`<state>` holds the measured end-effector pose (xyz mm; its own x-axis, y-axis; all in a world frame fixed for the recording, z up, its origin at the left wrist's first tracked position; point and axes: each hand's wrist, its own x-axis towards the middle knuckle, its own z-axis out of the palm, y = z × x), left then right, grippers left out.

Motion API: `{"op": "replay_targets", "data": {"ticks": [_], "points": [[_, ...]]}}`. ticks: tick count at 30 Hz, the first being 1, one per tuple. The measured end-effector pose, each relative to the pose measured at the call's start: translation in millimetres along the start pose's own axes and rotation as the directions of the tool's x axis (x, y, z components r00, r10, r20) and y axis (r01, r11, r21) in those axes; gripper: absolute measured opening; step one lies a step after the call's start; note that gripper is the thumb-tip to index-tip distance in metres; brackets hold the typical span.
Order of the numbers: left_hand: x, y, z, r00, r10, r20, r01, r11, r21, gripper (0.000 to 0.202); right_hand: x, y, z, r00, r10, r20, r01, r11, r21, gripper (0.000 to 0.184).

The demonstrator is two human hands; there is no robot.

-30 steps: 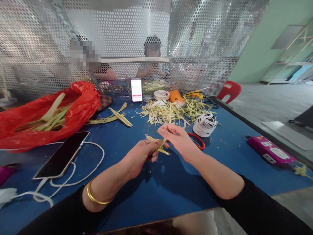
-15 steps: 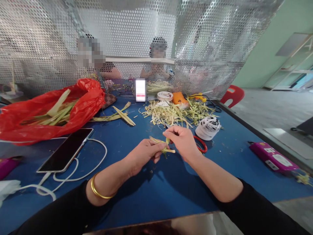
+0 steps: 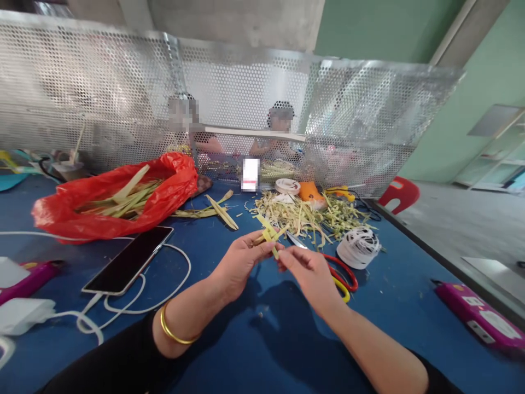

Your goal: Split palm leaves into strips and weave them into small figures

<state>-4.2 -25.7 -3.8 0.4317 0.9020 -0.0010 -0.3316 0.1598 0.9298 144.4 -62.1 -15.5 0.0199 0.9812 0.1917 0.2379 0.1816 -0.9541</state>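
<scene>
Over the middle of the table, my left hand (image 3: 240, 262) pinches a small bundle of folded pale yellow-green leaf strips (image 3: 269, 235) between thumb and fingers. The strips cross one another, and several ends stick out. My right hand (image 3: 308, 273) is closed beside it, its thumb and fingertips gripping a strip end at the bundle's lower side. Scissors (image 3: 351, 280) with red and yellow handles lie just beyond my right hand, which partly covers them. Behind the hands spreads a heap of leaf trimmings (image 3: 293, 216). To its right stands a white roll of strip material (image 3: 359, 249).
A red plastic bag (image 3: 57, 219) of long leaves lies left, behind a phone (image 3: 129, 260) with a white cable. Tape (image 3: 287, 186), an orange packet (image 3: 310, 192) and a purple pack (image 3: 478, 314) lie around. A perforated screen (image 3: 246, 82) stands behind; two people sit beyond it.
The view has tilted up. My right hand has gone from above the bundle to its lower right side. The strips now show a crossed fold, and more of the scissors is visible.
</scene>
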Motion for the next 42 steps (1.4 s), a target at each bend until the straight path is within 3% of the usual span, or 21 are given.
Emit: {"op": "replay_targets", "data": {"ticks": [4,10,14,18,23,26,29,31,34,42], "points": [[-3.2,-3.8,5.0,0.997,0.043,0.067,-0.049,0.995,0.092,0.013,-1.2,2.2,9.3,0.992,0.121,0.048,-0.127,0.981,0.147,0.027],[-3.7,-4.5,7.7,0.995,0.06,-0.084,-0.049,0.991,0.124,0.016,-2.0,1.3,6.0,0.996,0.06,0.071,-0.074,0.975,0.211,0.028],[-0.9,-4.7,6.5,0.969,0.07,-0.236,-0.049,0.994,0.094,0.024,-2.8,0.6,2.7,0.995,-0.025,0.098,0.016,0.996,0.093,0.029],[-0.8,-7.7,6.3,0.971,0.044,-0.236,-0.032,0.998,0.053,0.032,-4.8,-0.3,3.3,0.984,-0.112,0.141,0.127,0.986,-0.105,0.031],[-1.1,-9.5,5.9,0.955,0.056,-0.291,-0.04,0.997,0.062,0.033,-8.0,0.3,5.8,0.95,-0.236,0.205,0.293,0.902,-0.318,0.027],[-0.2,-4.2,4.1,0.972,0.036,-0.232,-0.032,0.999,0.022,0.024,-3.5,2.4,2.4,0.983,-0.145,0.114,0.169,0.956,-0.238,0.029],[-1.1,1.6,2.4,0.992,-0.029,-0.12,0.031,0.999,0.016,0.021,4.6,3.2,-3.2,0.998,0.013,-0.063,-0.009,0.998,0.068,0.024],[-2.7,3.4,1.7,0.995,-0.085,-0.047,0.087,0.995,0.043,0.024,8.7,2.2,-6.3,0.995,0.059,-0.075,-0.044,0.981,0.189,0.022],[-4.7,3.4,1.6,0.99,-0.139,0.012,0.138,0.986,0.09,0.028,9.9,0.5,-8.1,0.999,0.016,-0.033,-0.011,0.988,0.155,0.015],[-3.8,2.6,4.5,0.994,-0.092,-0.055,0.104,0.954,0.281,0.023,5.7,0.4,-9.4,0.999,-0.016,-0.044,0.014,0.999,-0.043,0.016]]}}
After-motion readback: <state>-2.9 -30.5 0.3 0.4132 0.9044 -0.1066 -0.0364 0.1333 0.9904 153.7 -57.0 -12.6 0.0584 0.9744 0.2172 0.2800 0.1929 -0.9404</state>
